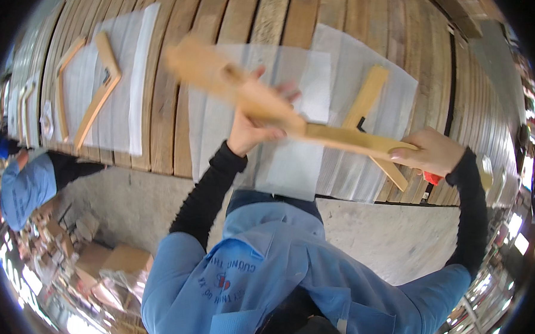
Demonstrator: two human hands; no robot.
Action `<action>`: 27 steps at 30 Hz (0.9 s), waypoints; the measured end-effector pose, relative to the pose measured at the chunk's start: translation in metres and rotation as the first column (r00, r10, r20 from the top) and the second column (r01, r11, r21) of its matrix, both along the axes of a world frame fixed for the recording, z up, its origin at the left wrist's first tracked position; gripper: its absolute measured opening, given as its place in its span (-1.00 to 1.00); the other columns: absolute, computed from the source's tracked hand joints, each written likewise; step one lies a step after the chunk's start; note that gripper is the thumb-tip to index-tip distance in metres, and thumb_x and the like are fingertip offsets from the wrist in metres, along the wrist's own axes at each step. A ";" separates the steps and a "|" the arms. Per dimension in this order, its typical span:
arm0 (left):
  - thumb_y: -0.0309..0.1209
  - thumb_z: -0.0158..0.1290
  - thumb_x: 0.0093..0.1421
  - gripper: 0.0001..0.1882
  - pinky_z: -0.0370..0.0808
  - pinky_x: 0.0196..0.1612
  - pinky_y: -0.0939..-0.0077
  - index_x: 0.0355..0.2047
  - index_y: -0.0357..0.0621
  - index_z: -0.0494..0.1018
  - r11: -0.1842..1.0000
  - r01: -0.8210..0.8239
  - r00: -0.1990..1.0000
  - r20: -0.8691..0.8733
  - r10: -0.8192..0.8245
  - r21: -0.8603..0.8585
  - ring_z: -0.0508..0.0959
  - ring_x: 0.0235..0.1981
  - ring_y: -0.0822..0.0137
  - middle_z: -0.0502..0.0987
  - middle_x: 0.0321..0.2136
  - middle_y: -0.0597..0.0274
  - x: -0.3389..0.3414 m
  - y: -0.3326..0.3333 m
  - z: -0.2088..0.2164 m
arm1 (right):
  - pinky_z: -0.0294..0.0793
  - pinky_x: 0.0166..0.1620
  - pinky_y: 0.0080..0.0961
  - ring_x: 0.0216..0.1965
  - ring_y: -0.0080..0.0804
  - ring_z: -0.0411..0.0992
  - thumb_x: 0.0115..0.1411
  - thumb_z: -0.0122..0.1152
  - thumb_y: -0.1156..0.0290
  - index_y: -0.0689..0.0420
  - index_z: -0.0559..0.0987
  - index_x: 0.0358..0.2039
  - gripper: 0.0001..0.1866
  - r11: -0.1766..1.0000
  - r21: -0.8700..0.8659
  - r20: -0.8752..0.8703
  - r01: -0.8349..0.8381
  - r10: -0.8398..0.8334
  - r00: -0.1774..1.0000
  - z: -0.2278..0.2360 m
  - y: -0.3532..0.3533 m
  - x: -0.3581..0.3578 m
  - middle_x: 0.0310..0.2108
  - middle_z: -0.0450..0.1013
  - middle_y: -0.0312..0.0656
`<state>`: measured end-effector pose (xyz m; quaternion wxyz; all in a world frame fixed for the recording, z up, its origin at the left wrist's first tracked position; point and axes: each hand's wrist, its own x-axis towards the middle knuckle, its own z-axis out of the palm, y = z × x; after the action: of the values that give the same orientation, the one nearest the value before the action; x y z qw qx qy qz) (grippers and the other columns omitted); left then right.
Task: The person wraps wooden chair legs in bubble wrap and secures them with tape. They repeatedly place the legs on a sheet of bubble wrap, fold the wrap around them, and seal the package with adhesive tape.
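A bent, light-coloured wooden furniture part [346,139] is held up over the table, slanting from upper left to lower right. Its broad left end is smeared by motion. My left hand [251,130] grips it near the middle, thumb on the near side and fingers showing blurred beyond it. At the narrow right end, my right hand [432,151] is closed around the wood. Below lies a second bent wooden part [369,94] with a black bracket [361,123], partly hidden by the held one. White foam sheets [291,174] are spread under both.
The slatted wooden table [168,115] runs across. On its left, another foam sheet [127,95] carries bent wooden parts [106,91]. Something red [432,178] shows beneath my right hand. A co-worker in blue [31,186] stands at the left, near cardboard boxes [117,259] on the floor.
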<state>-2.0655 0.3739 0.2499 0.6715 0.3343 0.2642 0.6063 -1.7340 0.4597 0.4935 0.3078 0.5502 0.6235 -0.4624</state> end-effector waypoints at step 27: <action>0.36 0.17 0.04 0.21 -0.40 0.11 -0.90 0.47 -0.12 -0.04 0.946 -0.128 -0.355 -0.877 -0.324 -0.298 -0.31 0.52 -0.22 -0.21 0.50 -0.17 0.016 -0.053 -0.141 | 0.62 -0.52 -0.30 -0.57 -0.23 0.58 0.27 0.31 -0.04 0.32 0.50 -0.18 -0.43 0.144 -0.208 -0.747 0.968 -0.662 -0.062 -0.336 0.110 -0.079 -0.53 0.54 -0.02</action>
<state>-2.0496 0.3210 0.1085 0.2537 0.6111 0.7489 -0.0359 -1.8128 0.5698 0.1578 -0.4335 0.6350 0.2754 -0.5770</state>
